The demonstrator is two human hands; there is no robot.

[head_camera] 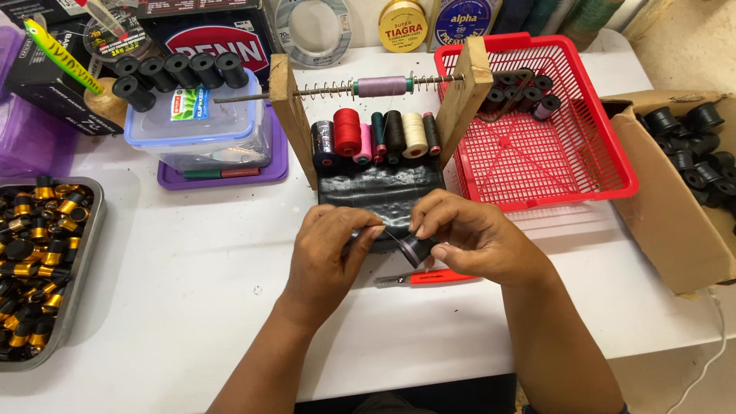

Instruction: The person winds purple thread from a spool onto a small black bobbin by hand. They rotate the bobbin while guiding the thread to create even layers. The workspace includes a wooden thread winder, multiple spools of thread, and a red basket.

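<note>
Above the white bench (192, 291), just before the wooden thread rack (291, 115), the right hand (468, 238) fingers clamp 1 small dark bobbin (416, 249), axis tilted toward the left hand (330, 253), whose fingers pinch a thin thread (392, 239) beside it.

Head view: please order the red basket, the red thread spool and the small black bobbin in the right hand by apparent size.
1. Red basket
2. Red thread spool
3. Small black bobbin in the right hand, though partly hidden and nearer the camera.
</note>
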